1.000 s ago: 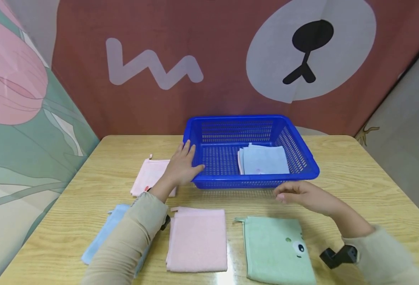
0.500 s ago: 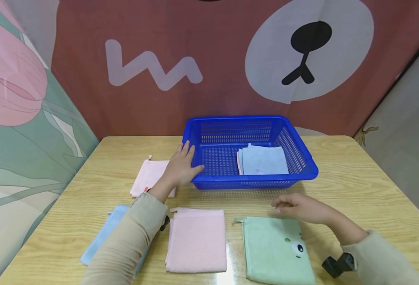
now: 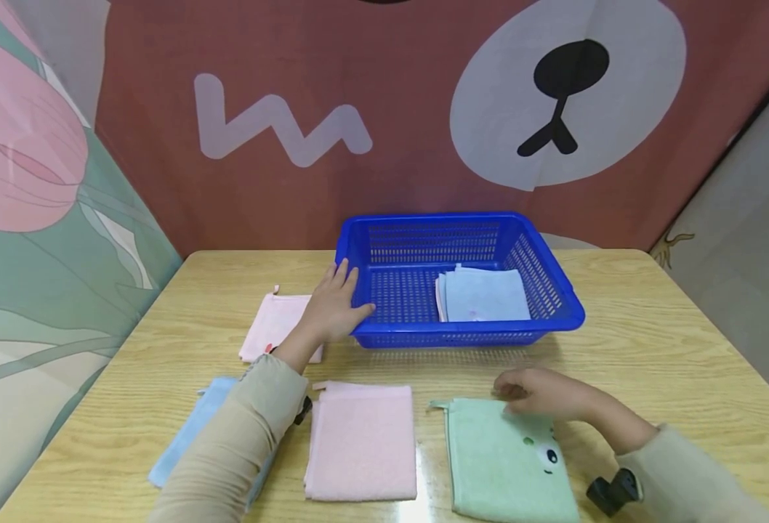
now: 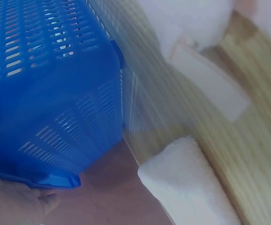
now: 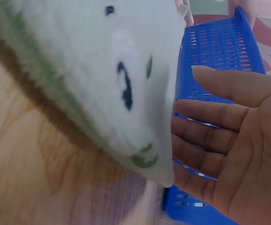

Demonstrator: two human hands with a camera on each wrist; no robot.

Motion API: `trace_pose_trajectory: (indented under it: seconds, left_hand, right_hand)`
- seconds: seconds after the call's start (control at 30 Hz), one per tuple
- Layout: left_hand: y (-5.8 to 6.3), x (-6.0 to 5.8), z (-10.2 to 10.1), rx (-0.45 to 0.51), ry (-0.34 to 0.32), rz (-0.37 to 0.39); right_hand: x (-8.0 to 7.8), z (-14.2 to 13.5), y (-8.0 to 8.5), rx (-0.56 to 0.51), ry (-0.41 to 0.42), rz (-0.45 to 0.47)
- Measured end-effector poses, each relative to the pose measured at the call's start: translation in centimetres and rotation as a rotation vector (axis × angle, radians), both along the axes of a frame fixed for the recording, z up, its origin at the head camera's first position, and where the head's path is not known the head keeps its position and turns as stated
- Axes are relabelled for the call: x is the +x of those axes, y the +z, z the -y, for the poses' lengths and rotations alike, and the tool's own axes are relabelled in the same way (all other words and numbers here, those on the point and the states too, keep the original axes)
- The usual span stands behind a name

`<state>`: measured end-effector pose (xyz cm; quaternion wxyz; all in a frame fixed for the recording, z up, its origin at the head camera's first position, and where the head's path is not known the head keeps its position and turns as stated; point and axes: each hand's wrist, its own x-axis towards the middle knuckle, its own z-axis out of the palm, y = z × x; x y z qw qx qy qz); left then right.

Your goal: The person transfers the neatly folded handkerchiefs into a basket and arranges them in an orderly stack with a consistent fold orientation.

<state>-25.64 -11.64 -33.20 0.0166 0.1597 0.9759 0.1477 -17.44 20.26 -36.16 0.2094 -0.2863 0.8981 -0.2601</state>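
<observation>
My left hand point(image 3: 332, 305) rests with spread fingers on the left rim of a blue plastic basket point(image 3: 463, 327). In the left wrist view, part of that hand point(image 4: 13, 204) shows at the basket's rim. My right hand point(image 3: 548, 394) overlaps the far edge of a folded green towel point(image 3: 498, 465) in the head view. The right wrist view shows its fingers loosely extended, fingertips right at the towel's edge point(image 5: 166, 159); nothing is gripped. An embroidered face decorates this towel. Inside the basket, at the right, lies a folded light blue towel point(image 3: 485, 294) over others.
A folded pink towel point(image 3: 365, 443) lies left of the green one. Another pink towel point(image 3: 276, 319) lies left of the basket, and a blue towel point(image 3: 195, 428) is partly hidden under my left sleeve. Behind the wooden table point(image 3: 653, 349) hangs a printed cloth point(image 3: 411, 109).
My right hand has moved from in front of the basket down toward me, to the green towel's far edge. My left hand has stayed on the basket rim.
</observation>
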Motion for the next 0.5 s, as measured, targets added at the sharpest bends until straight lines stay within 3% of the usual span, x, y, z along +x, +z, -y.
trace_pose_trajectory:
  seconds: [0.23, 0.5]
  left_hand:
    - [0.09, -0.03, 0.02, -0.005, -0.004, -0.003]
    - [-0.09, -0.14, -0.05, -0.001, -0.001, 0.001]
  right_hand:
    - [0.18, 0.01, -0.02, -0.007, -0.016, 0.062]
    - [0.0, -0.06, -0.38, 0.022, 0.014, 0.033]
